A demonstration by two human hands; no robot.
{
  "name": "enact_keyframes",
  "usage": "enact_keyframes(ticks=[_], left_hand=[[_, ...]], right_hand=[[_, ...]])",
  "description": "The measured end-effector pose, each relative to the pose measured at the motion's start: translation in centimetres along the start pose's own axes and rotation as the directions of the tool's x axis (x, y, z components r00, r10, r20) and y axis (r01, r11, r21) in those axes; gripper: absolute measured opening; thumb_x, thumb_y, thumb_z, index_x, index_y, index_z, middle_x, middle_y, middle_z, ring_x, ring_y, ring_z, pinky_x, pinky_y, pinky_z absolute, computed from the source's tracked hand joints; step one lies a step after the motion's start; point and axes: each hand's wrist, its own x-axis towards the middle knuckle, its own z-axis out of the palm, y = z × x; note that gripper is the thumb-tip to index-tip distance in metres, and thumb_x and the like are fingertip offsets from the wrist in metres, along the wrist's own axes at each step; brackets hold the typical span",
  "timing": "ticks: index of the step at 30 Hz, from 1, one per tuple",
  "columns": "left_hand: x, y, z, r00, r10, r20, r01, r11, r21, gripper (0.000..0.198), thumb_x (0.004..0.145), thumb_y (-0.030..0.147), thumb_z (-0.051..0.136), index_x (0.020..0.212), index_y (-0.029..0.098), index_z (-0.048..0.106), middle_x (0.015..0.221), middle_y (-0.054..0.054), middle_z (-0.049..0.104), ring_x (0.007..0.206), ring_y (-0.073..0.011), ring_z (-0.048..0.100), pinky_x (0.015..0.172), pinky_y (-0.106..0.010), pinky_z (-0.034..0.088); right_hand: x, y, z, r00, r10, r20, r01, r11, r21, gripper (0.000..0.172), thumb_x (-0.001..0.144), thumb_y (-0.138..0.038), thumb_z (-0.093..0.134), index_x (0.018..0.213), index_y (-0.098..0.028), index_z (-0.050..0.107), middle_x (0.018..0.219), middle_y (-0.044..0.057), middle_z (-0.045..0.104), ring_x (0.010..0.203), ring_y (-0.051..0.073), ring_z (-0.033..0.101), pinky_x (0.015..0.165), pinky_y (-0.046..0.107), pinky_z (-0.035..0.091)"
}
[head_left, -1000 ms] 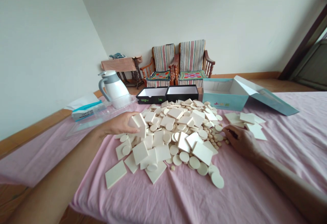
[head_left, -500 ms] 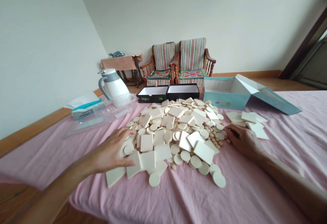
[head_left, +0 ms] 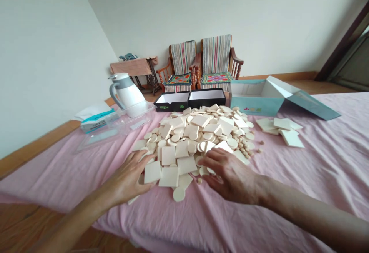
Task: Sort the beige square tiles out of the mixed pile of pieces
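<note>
The left hand (head_left: 129, 178), fingers spread and apparently holding nothing, flanks a square tile (head_left: 152, 172) at the pile's (head_left: 191, 147) near-left edge, broad face up, without clear long axis. The right hand (head_left: 230, 174) arches over the near right, perhaps to bracket the pile; whether its fingers grip anything, I cannot tell.

A rumpled pink cloth (head_left: 323, 164) covers the worktop, bearing a broad heap of pale square tiles and discs (head_left: 190, 131), with small wooden beads (head_left: 245, 152) at its right edge. A smaller group of square tiles (head_left: 291, 138) lies apart, further right. Along the far side stand two open black boxes (head_left: 174, 107) and a light-blue box (head_left: 256, 105), with clear plastic packaging (head_left: 100, 138) at left.
</note>
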Motion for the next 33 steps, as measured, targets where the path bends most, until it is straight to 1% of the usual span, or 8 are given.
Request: enact_keyframes(ticks=[3,5,8,12,17,22,28,33], left_hand=[[-0.6,-0.5,0.0,1.0,-0.011,-0.015,0.011,1.0,-0.018,0.086,0.067,0.048,0.072,0.139,0.025,0.032,0.142,-0.012,0.038,0.133,-0.0336,0.033,0.107,-0.046,0.033],[-1.1,-0.7,0.1,0.999,-0.039,-0.038,0.039,0.999,-0.012,0.097,0.063,0.052,0.074,0.142,0.025,0.026,0.142,-0.013,0.038,0.133,-0.0348,0.034,0.107,-0.047,0.034],[-1.7,-0.8,0.5,0.996,-0.079,-0.036,0.078,0.997,-0.008,0.103,0.061,0.055,0.074,0.144,0.026,0.021,0.141,-0.015,0.041,0.13,-0.0357,0.038,0.103,-0.048,0.036],[-1.7,-0.6,1.3,0.992,-0.117,-0.053,0.116,0.993,-0.031,0.092,0.064,0.058,0.072,0.139,0.024,0.031,0.133,-0.014,0.047,0.123,-0.0354,0.043,0.099,-0.047,0.038],[-1.2,-0.1,1.1,0.991,-0.048,-0.124,0.038,0.996,-0.087,0.078,0.067,0.054,0.072,0.132,0.026,0.039,0.123,-0.01,0.048,0.118,-0.0319,0.045,0.097,-0.043,0.04],[-0.7,0.7,0.5,0.99,-0.016,-0.142,-0.007,0.988,-0.157,0.065,0.068,0.034,0.071,0.127,0.025,0.045,0.115,-0.008,0.045,0.112,-0.0273,0.049,0.096,-0.039,0.044],[-0.3,1.4,0.7,0.988,0.108,-0.113,-0.128,0.973,-0.19,0.055,0.068,0.014,0.061,0.122,0.025,0.052,0.119,-0.008,0.047,0.115,-0.0253,0.047,0.1,-0.038,0.042],[-0.5,1.5,0.7,0.984,0.158,-0.086,-0.17,0.972,-0.164,0.06,0.066,0.006,0.058,0.123,0.024,0.055,0.128,-0.008,0.047,0.122,-0.0256,0.043,0.105,-0.04,0.038]], right_hand=[[1.3,-2.3,1.8,0.99,-0.08,0.114,0.078,0.997,0.023,0.04,0.084,-0.031,0.055,0.121,-0.016,0.054,0.114,0.012,0.062,0.105,0.024,0.052,0.091,0.042,0.038],[2.0,-2.9,2.8,0.981,-0.108,0.16,0.108,0.994,0.007,0.059,0.081,-0.036,0.059,0.134,-0.014,0.044,0.13,0.015,0.055,0.12,0.028,0.043,0.099,0.047,0.03],[2.9,-2.8,3.9,0.974,-0.11,0.2,0.116,0.993,-0.019,0.07,0.081,-0.043,0.059,0.141,-0.014,0.036,0.138,0.014,0.049,0.127,0.029,0.037,0.104,0.05,0.023],[3.8,-2.5,5.1,0.972,-0.123,0.201,0.141,0.987,-0.082,0.063,0.085,-0.047,0.054,0.137,-0.015,0.041,0.134,0.015,0.052,0.123,0.029,0.041,0.103,0.051,0.024],[4.4,-3.2,5.7,0.976,-0.158,0.15,0.19,0.955,-0.227,0.048,0.087,-0.045,0.053,0.12,-0.011,0.051,0.115,0.016,0.06,0.104,0.028,0.051,0.093,0.047,0.034],[4.3,-3.8,6.4,0.952,-0.29,0.101,0.305,0.86,-0.408,0.03,0.095,-0.023,0.039,0.116,-0.007,0.051,0.099,0.016,0.062,0.087,0.024,0.055,0.077,0.04,0.039],[4.0,-4.3,7.0,0.915,-0.388,0.108,0.374,0.718,-0.587,0.024,0.091,-0.009,0.037,0.102,-0.007,0.059,0.096,0.016,0.064,0.076,0.021,0.055,0.062,0.036,0.037],[4.5,-4.5,7.3,0.911,-0.409,0.063,0.354,0.692,-0.629,0.031,0.092,-0.012,0.036,0.118,-0.007,0.053,0.089,0.013,0.065,0.076,0.022,0.056,0.061,0.036,0.038]])
